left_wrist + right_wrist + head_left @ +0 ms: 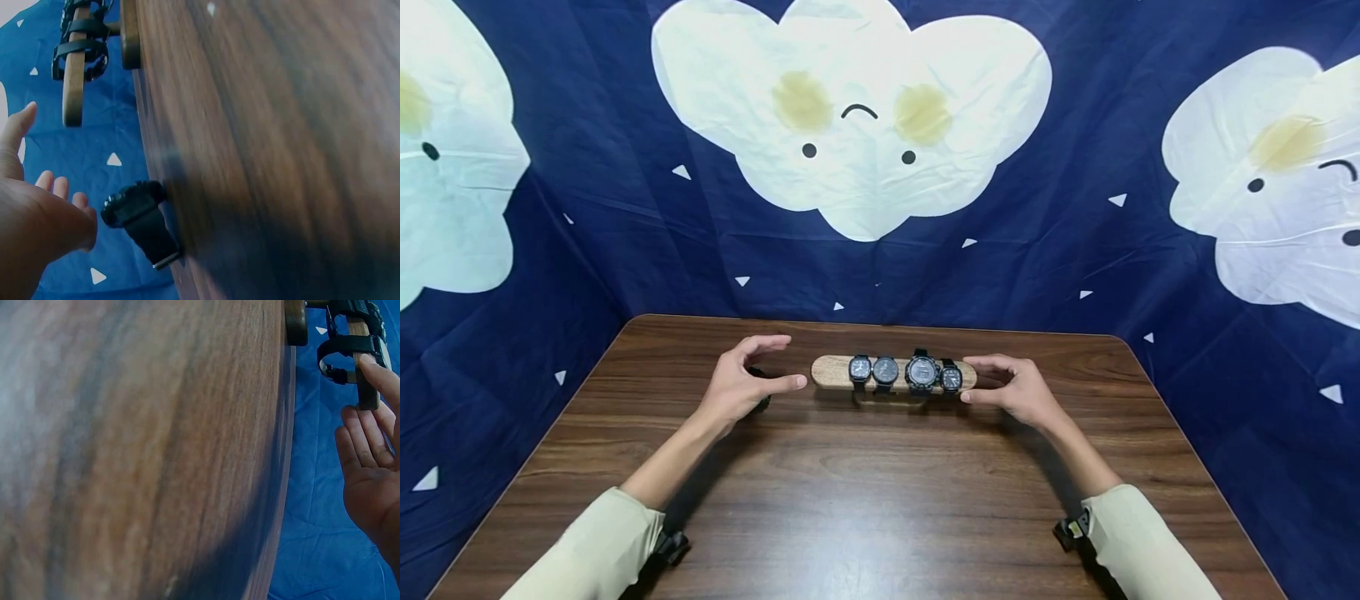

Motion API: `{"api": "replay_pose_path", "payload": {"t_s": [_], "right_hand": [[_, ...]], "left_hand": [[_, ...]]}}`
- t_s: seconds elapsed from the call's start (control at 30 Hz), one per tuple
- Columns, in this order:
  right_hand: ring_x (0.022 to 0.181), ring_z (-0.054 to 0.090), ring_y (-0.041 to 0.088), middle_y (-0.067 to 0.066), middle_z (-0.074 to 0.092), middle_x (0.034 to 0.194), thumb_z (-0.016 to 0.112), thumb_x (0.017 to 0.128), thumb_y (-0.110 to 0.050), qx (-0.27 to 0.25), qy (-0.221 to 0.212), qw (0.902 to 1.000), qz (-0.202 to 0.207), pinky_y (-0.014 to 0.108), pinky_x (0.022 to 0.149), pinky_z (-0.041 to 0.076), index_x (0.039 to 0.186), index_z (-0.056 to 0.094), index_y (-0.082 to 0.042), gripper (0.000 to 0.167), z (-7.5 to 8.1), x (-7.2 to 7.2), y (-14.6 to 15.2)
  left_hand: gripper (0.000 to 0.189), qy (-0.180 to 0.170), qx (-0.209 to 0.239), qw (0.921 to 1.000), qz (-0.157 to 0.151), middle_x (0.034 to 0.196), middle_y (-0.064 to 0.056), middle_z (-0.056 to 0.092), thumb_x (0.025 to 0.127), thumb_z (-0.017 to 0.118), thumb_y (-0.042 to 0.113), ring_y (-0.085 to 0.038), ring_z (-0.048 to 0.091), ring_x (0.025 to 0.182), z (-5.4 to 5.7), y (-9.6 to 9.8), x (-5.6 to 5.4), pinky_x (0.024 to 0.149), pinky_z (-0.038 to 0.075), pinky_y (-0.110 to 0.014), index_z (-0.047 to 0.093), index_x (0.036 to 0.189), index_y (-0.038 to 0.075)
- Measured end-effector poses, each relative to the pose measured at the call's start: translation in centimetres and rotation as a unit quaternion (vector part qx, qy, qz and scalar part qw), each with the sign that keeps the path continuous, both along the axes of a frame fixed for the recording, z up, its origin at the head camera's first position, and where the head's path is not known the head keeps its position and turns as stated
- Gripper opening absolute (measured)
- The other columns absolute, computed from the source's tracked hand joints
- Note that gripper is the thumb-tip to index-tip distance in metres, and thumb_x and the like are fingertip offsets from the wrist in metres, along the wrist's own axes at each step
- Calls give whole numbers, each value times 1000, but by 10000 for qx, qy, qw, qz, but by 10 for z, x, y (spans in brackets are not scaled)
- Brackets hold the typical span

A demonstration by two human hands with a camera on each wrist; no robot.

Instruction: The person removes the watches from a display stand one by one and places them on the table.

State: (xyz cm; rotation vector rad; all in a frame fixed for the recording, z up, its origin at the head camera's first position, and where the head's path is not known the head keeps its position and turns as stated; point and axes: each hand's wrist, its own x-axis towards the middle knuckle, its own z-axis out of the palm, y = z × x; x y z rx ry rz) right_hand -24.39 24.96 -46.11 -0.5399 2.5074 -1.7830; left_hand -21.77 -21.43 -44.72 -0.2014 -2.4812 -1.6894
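- Light sleeves [591, 537] on both forearms, nearest the viewer; small black wrist devices [672, 547] by the cuffs.
- Brown wood-grain table [850, 492], glare on its near part.
- Left hand [736, 390]: thumb and fingers spread wide, nothing between them; near the left end of the wooden watch stand [831, 373], apart from it.
- Loose black watch [140, 212] on the table, beside the left hand; in the head view mostly hidden under that hand.
- Right hand [1021, 392]: thumb on near side, index on far side of the stand's right end, other fingers extended; cannot tell if it pinches the bar or just brackets it.
- Watch stand: upright near the table's far edge, between the hands; horizontal bar over a lower wooden base [887, 400].
- Four black watches strapped round the bar, left to right: squarish watch [860, 368], round watch [885, 370], large chunky watch [922, 372], small watch [951, 378] nearest the right hand.
- Behind table: navy cloth [1090, 242] with white cloud prints [857, 58], yellow patches on them, and small white triangles [742, 282].
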Motion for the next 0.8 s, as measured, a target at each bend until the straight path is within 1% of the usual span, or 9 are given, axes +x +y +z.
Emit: {"api": "replay_pose_path", "payload": {"t_s": [0.07, 0.17, 0.27, 0.37, 0.47, 0.6, 0.7, 0.8], "right_hand": [[117, 77, 22, 19, 79, 128, 98, 81, -1, -23, -10, 10000, -3, 38, 103, 61, 133, 78, 1, 56, 0, 0, 0], [116, 77, 19, 19, 79, 127, 98, 81, -1, -34, -31, 10000, -8, 40, 103, 61, 133, 78, 1, 56, 0, 0, -1], [117, 77, 19, 18, 79, 128, 99, 81, -2, -12, -36, 10000, -17, 43, 104, 61, 133, 78, 0, 56, 0, 0, 0], [118, 77, 20, 18, 79, 128, 99, 81, -3, -4, -33, 10000, -17, 42, 104, 61, 133, 78, 0, 56, 0, -1, 0], [118, 77, 21, 18, 79, 129, 99, 81, -3, -12, -40, 10000, 1, 40, 104, 61, 133, 78, 0, 56, 0, 0, 0], [118, 77, 22, 19, 79, 128, 99, 81, -2, -38, -39, 10000, 14, 40, 103, 61, 133, 78, 1, 56, 0, 0, 0], [118, 77, 22, 19, 79, 128, 99, 81, -2, -32, -27, 10000, 4, 42, 104, 61, 132, 78, 1, 56, 0, 0, 0], [118, 77, 21, 19, 79, 129, 99, 81, -2, -21, -27, 10000, 2, 44, 105, 60, 132, 78, 1, 56, 1, 0, -1]], "left_hand": [[75, 46, 78, 10000, 8, 146, -15, 69, 80, 104, 25, -40, 54, 144, -1, 4, 1, 124, 35, -58, 71, 146, 13], [73, 91, 217, 9997, 20, 143, -14, 70, 78, 104, 21, -40, 54, 143, -1, 10, 1, 125, 34, -57, 72, 144, 12], [72, 98, 344, 9994, -5, 143, -15, 70, 78, 104, 20, -37, 55, 143, -1, 16, 2, 126, 32, -58, 73, 143, 12], [74, 121, 392, 9992, -36, 143, -16, 70, 77, 104, 19, -35, 55, 142, -2, 21, 2, 127, 30, -59, 72, 143, 11], [74, 170, 427, 9989, -24, 142, -17, 70, 76, 104, 17, -37, 56, 142, -2, 24, 1, 127, 31, -59, 72, 143, 9], [72, 261, 461, 9986, -26, 141, -21, 70, 75, 104, 16, -42, 55, 140, -3, 29, 1, 124, 34, -58, 74, 140, 9], [70, 297, 465, 9985, -57, 140, -23, 69, 75, 104, 16, -42, 56, 139, -3, 33, 1, 123, 35, -57, 75, 138, 10], [68, 279, 462, 9985, -56, 139, -20, 70, 75, 105, 18, -40, 56, 138, -3, 37, 2, 122, 36, -57, 76, 137, 12]]}}
